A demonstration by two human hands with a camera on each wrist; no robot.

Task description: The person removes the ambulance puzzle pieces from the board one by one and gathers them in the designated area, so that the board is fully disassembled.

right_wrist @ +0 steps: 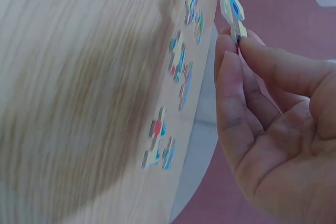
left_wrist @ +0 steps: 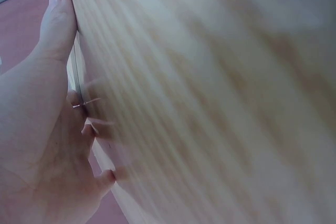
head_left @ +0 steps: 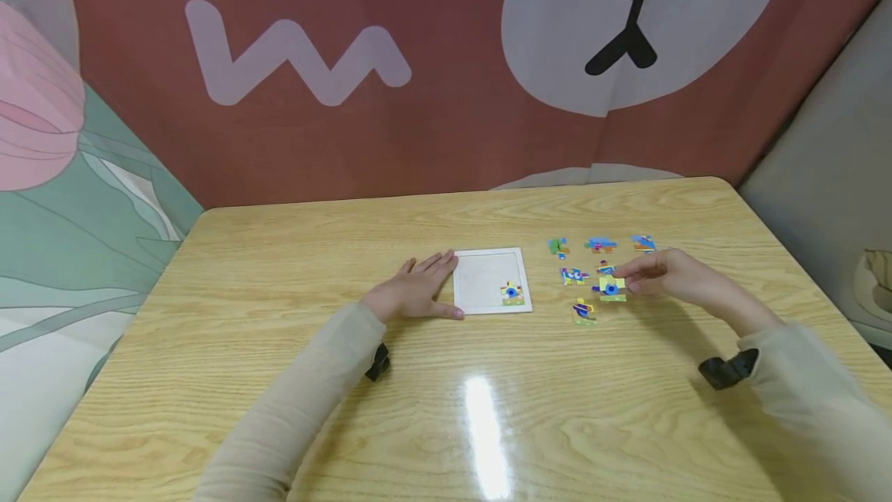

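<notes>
My right hand (head_left: 665,276) pinches a yellow and blue jigsaw piece (head_left: 612,288) between thumb and fingertips. In the right wrist view that piece (right_wrist: 233,6) is raised off the table, seen nearly edge-on. My left hand (head_left: 416,291) lies at the left edge of a white square puzzle tray (head_left: 479,273), fingers stretched out and thumb at its lower left corner. Inside the tray, at the lower right corner, sits one colourful jigsaw piece (head_left: 512,295). The left wrist view has the left hand (left_wrist: 47,124) alongside the tray's edge, fingertips down by the tabletop.
Several loose jigsaw pieces (head_left: 574,276) lie spread to the right of the tray, one (head_left: 584,311) closer to me than the others. The wooden table (head_left: 293,269) meets a red patterned wall (head_left: 446,138) at its far edge.
</notes>
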